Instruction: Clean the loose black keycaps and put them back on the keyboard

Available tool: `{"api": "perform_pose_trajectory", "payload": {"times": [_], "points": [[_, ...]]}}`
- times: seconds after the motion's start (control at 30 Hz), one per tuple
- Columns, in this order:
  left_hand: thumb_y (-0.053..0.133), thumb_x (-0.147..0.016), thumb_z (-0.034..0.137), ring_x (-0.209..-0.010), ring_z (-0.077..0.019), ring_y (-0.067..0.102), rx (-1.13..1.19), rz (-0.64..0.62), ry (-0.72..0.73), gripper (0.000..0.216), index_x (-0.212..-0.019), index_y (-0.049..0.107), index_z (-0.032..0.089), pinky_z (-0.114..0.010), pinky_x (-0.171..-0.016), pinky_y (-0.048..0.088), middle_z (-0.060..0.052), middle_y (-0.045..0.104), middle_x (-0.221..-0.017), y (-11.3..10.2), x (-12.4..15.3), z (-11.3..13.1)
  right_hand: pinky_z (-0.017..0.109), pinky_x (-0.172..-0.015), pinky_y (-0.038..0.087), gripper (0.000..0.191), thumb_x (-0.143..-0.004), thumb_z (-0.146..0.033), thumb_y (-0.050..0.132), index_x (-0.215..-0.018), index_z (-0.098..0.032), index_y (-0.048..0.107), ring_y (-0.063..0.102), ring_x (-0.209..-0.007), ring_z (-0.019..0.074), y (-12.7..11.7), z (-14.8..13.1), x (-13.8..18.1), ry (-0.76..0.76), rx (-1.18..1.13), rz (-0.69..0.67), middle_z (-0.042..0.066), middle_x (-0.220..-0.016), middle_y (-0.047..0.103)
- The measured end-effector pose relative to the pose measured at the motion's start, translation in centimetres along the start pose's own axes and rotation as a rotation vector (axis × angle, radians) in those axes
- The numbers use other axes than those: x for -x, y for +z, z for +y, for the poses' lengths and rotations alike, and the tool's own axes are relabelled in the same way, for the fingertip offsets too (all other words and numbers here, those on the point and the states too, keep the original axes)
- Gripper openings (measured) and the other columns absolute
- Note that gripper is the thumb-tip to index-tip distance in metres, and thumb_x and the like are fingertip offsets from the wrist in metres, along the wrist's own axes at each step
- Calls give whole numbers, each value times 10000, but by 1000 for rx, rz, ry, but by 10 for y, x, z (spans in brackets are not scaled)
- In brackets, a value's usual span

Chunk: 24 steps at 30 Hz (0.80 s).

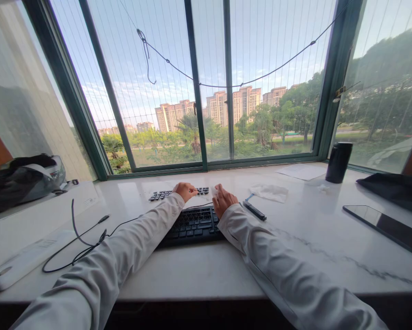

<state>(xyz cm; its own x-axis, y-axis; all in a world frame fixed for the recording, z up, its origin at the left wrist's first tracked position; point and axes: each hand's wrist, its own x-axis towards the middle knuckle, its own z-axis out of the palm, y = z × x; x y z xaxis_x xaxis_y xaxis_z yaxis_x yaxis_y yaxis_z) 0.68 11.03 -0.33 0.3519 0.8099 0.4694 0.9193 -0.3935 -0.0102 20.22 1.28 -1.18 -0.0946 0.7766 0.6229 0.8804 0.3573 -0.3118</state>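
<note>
A black keyboard (195,224) lies on the white tabletop, its upper rows looking partly stripped of keycaps. Behind it, loose black keycaps (161,195) are laid out in rows. My left hand (185,190) is over these keycaps with its fingers drawn together; whatever is in them is too small to name. Just above the keyboard's right end, my right hand (223,201) is closed with its fingers curled. Something pale shows at its fingertips, but I cannot make it out. A slim black tool with a blue end (254,211) lies right of that hand.
A crumpled white wipe (269,192) lies at the right, with a black cup (338,162) and a phone (387,227) beyond. At the left are a looped black cable (89,247), a long white plastic piece (30,259) and a dark bag (23,178). Windows line the back edge.
</note>
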Motion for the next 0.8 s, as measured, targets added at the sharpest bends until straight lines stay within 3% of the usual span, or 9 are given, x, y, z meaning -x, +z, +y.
{"api": "perform_pose_trajectory", "payload": {"times": [0.13, 0.23, 0.33, 0.47, 0.57, 0.67, 0.8], "points": [[566, -714, 549, -825, -181, 634, 287, 137, -200, 339, -828, 730, 274, -270, -759, 459, -1, 714, -813, -30, 9, -1, 296, -737, 366, 234, -853, -208, 344, -1035, -152, 480, 544, -801, 193, 7, 5, -6, -32, -4, 15, 78, -840, 611], [601, -664, 582, -851, -205, 634, 484, 234, -323, 367, -795, 733, 267, -292, -786, 461, -9, 718, -804, -53, 15, -3, 314, -772, 357, 215, -870, -223, 360, -977, -163, 537, 511, -872, 207, 6, 6, -8, -84, 45, 22, 105, -945, 596], [608, -669, 568, -851, -204, 636, 537, 274, -341, 358, -804, 730, 260, -295, -801, 461, -5, 717, -815, -65, 25, 0, 330, -801, 354, 224, -868, -264, 402, -924, -173, 598, 478, -948, 220, 5, 8, -8, -132, 94, 60, 115, -1061, 561], [596, -719, 515, -835, -183, 638, 496, 362, -253, 302, -794, 727, 253, -277, -798, 464, 1, 714, -817, -59, 43, 22, 289, -767, 392, 268, -878, -303, 398, -898, -186, 638, 522, -834, 165, 8, 12, -9, -94, -24, 34, 88, -975, 587], [587, -764, 452, -742, -136, 629, 441, 383, -59, 254, -809, 725, 243, -233, -701, 474, -7, 701, -833, -51, 57, 42, 272, -707, 418, 318, -870, -366, 398, -857, -179, 656, 557, -693, 135, 12, 13, -11, 82, -210, 5, 65, -876, 625], [552, -804, 436, -711, -109, 617, 352, 429, 47, 250, -860, 721, 261, -211, -637, 451, -7, 687, -842, -49, 68, 50, 308, -710, 433, 340, -819, -453, 455, -803, -189, 668, 595, -713, 179, 16, 12, -13, 219, -476, -7, 41, -742, 640], [514, -831, 438, -712, -94, 618, 217, 440, 78, 240, -908, 709, 322, -208, -577, 400, 20, 682, -864, -47, 76, 49, 335, -710, 482, 401, -747, -515, 523, -978, -211, 645, 621, -796, 202, 22, 6, -12, 252, -887, -52, 37, -877, 664]]}}
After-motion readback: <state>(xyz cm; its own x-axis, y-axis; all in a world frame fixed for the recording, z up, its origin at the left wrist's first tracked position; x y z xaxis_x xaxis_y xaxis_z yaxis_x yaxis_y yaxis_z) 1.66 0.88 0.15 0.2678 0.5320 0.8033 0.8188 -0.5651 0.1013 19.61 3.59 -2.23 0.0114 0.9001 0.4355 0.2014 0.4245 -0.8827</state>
